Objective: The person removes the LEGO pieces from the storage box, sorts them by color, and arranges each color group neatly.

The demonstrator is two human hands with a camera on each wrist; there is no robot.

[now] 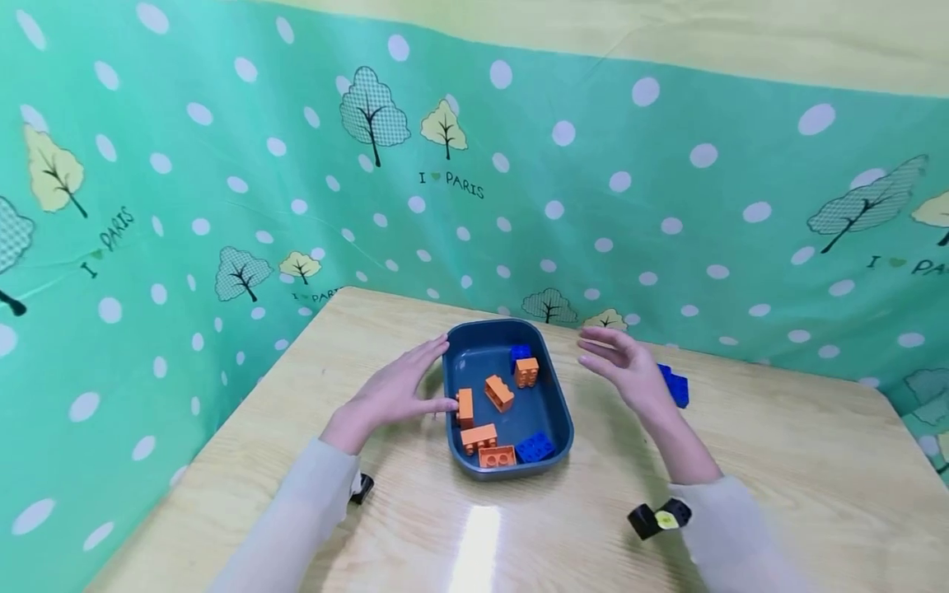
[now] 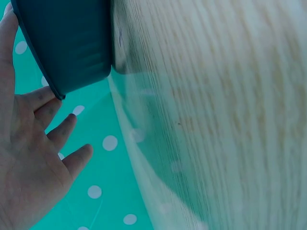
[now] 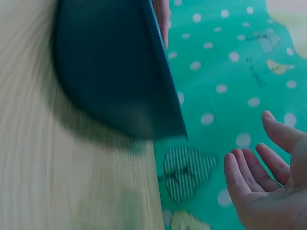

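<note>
A dark blue rectangular tub (image 1: 510,473) stands on the table with several orange toy bricks (image 1: 499,394) and two blue toy bricks (image 1: 535,447) inside. My left hand (image 1: 391,389) is at the tub's left side, fingers spread and mostly straight. Its thumb reaches the rim near an orange brick (image 1: 465,407), and in the left wrist view a fingertip touches the tub's edge (image 2: 58,96). To the right of the tub, my right hand (image 1: 630,375) hovers with loosely bent fingers and nothing in them. Behind it lie blue bricks (image 1: 675,385), partly hidden by that hand.
The light wooden table (image 1: 786,445) ends at a green dotted curtain (image 1: 460,239) along the back and left. Black straps with small cameras (image 1: 658,519) sit at both sleeves. A bright light reflection (image 1: 476,543) shows near the front of the table.
</note>
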